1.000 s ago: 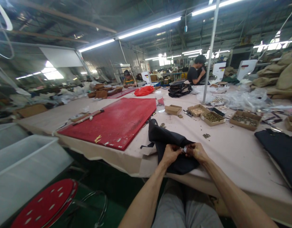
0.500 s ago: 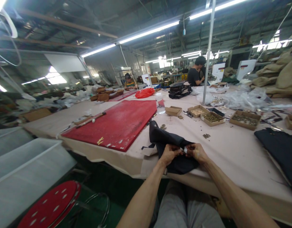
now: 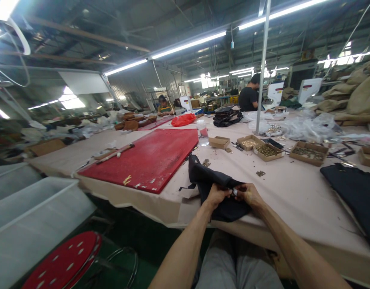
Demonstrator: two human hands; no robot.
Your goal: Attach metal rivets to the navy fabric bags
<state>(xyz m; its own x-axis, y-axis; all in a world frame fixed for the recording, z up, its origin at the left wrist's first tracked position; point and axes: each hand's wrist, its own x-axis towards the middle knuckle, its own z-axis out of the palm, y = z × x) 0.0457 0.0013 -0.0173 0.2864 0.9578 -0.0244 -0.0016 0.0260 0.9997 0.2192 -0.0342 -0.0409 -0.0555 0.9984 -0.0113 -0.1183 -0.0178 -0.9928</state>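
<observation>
A black fabric piece (image 3: 228, 210), folded and rumpled, lies at the table's near edge in front of me. My left hand (image 3: 217, 194) is closed in a pinch at its middle. Close beside it, my right hand (image 3: 247, 193) is closed too, its fingertips almost meeting the left ones. Between the fingertips shows a small whitish, shiny bit (image 3: 235, 192), too small to name, at the right thumb and finger. Little metal pieces (image 3: 260, 174) lie loose on the cloth beyond my right hand, and another small heap (image 3: 206, 162) is behind the black fabric.
A red board (image 3: 148, 156) lies to the left, with a hammer (image 3: 115, 153) on it. Cardboard boxes of small metal parts (image 3: 267, 151) stand at the back right. Another black piece (image 3: 350, 196) lies at the right. A metal pole (image 3: 263, 68) rises from the table. Two people sit farther back.
Both hands stay in nearly the same place on the black fabric, with only slight finger movement. The view has shifted a little. The person at the back right leans slightly differently.
</observation>
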